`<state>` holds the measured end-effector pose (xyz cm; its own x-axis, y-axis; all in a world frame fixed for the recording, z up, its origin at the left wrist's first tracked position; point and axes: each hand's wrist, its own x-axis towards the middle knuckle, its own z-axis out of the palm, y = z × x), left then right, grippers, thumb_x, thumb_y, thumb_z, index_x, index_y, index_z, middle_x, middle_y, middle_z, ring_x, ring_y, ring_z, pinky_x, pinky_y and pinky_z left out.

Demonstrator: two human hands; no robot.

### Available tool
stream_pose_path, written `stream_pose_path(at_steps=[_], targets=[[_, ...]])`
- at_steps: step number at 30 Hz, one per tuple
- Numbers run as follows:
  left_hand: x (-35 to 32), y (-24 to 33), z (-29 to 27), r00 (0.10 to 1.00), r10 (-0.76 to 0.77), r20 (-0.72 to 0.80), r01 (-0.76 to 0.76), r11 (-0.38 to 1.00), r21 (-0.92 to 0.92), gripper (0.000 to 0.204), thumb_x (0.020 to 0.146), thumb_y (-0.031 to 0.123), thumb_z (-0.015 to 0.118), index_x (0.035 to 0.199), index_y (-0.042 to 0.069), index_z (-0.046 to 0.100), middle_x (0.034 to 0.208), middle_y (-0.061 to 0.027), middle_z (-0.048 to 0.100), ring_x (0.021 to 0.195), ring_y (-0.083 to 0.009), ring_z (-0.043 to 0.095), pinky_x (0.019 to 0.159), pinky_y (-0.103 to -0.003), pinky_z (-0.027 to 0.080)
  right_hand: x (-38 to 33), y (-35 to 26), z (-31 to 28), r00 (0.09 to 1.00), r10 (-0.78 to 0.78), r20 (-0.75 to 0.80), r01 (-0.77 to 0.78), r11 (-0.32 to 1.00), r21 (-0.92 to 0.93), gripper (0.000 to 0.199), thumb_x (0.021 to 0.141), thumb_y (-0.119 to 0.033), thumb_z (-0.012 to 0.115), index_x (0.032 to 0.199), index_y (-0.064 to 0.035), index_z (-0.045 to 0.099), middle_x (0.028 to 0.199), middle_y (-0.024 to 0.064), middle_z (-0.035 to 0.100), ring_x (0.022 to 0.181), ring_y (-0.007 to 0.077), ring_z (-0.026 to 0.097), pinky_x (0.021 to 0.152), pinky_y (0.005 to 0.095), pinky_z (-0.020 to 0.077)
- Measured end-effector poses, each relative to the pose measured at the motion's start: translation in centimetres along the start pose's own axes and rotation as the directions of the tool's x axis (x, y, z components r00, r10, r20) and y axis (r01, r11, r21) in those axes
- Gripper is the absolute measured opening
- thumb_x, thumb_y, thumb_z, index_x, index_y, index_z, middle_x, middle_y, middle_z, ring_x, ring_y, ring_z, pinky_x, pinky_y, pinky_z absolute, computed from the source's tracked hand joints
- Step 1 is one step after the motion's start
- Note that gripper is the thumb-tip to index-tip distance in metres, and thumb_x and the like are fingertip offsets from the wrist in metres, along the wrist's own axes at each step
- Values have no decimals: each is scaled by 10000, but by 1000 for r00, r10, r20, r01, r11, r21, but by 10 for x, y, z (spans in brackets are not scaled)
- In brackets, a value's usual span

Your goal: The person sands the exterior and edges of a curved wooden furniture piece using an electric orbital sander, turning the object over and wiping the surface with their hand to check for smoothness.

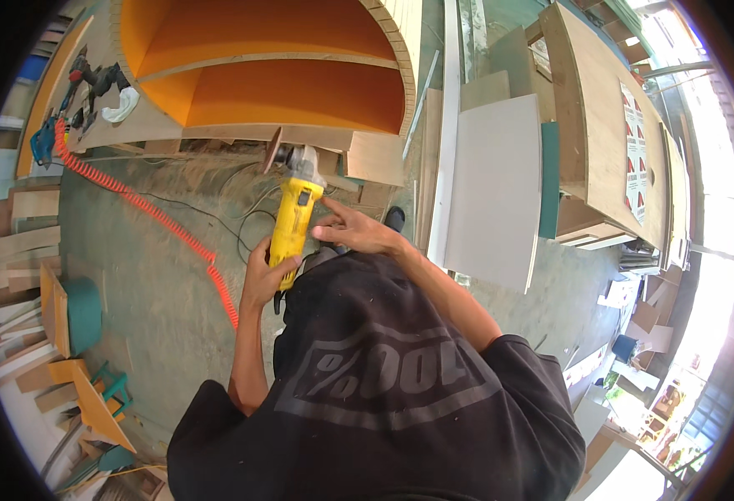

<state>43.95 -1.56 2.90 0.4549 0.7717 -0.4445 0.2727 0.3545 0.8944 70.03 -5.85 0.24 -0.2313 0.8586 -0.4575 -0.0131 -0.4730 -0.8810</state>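
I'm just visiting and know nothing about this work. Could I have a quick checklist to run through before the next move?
1. Left hand holding the yellow grinder: ok, wrapped around its lower part.
2. Right hand away from the disc: ok, it's lower down.
3. Disc clear of the orange cabinet: cannot tell, they overlap in view.
4. Switch off: cannot tell.
5. Orange coiled hose clear of grinder: ok, off left.

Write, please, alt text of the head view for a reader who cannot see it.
A person's left hand grips a yellow angle grinder; the right hand is right beside it. Beyond stands a rounded wooden cabinet with orange interior, and a coiled orange hose runs at left.
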Motion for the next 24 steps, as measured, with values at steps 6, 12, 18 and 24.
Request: stream_pose_path(at_steps=[6,12,18,24], targets=[[-31,11,-4,990,-8,142,18,997,-70,531,826,226,883,1225,-36,651,1086,-85,712,984,-156,665,875,-310,526,14,-3,19,992,11,127,-72,874,480,747,955,-543,762,1455,-36,539,1315,95,662,1199,216,638,947,379,542],[-24,40,11,956,20,293,-19,1000,-5,570,822,268,899,1242,-32,655,1075,-73,713,985,-148,655,893,-309,519,-8,1,15,984,-180,18,110,675,729,792,933,-413,816,1538,-56,450,1481,188,571,1345,315,576,1161,515,461],[-5,64,28,905,129,405,-175,982,77,561,808,318,899,1186,-33,680,1037,-91,731,954,-169,677,875,-337,529,-51,-20,3,973,-203,-110,216,630,746,827,910,-403,836,1535,-57,420,1478,220,559,1352,351,565,1179,535,445],[22,87,79,868,147,475,-328,887,325,572,765,383,905,1116,-23,705,964,-153,746,890,-243,724,826,-383,555,-73,14,-22,917,-177,-358,398,485,779,734,958,-464,754,1479,-29,474,1396,203,609,1338,344,579,1164,512,457]])
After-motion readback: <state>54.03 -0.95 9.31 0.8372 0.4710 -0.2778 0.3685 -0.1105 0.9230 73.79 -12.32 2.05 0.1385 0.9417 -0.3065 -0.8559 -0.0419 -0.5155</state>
